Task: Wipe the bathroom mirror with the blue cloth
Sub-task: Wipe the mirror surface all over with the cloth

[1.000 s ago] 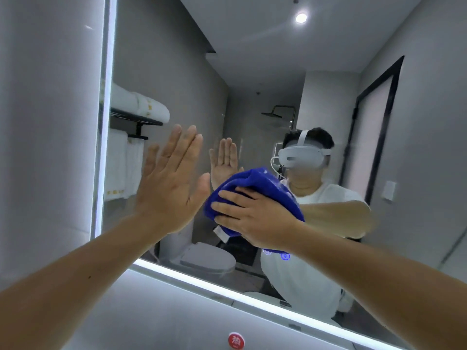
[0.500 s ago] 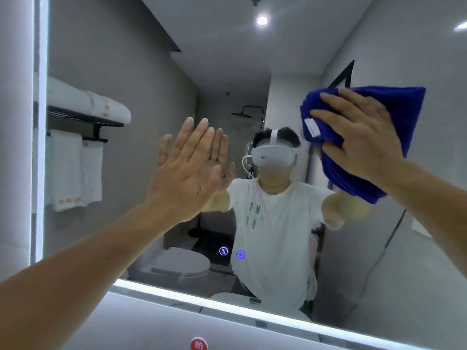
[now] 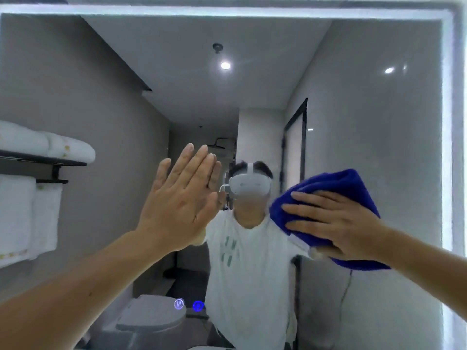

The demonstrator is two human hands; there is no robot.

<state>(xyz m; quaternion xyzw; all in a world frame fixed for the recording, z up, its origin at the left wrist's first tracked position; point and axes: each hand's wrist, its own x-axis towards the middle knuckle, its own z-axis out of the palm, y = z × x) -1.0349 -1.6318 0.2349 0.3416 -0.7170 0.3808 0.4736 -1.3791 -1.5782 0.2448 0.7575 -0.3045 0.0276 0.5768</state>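
Observation:
The bathroom mirror (image 3: pixel 366 109) fills the view, framed by a lit strip along its top and right edges. My right hand (image 3: pixel 336 221) presses a bunched blue cloth (image 3: pixel 336 184) flat against the glass at the right, about mid-height. My left hand (image 3: pixel 180 200) rests flat on the mirror left of centre, fingers straight and together, holding nothing. The glass reflects a person in a white shirt wearing a headset, between my two hands.
Two small glowing touch icons (image 3: pixel 188 304) sit low on the glass. Reflected in the mirror are a shelf of white towels (image 3: pixel 48 147) at the left, a toilet (image 3: pixel 151 317) below, and a dark door frame (image 3: pixel 295 147).
My right hand swept the cloth from the mirror's middle up to the right, then down to mid-height on the right. The view rose toward the mirror's top edge. My left hand stayed planted.

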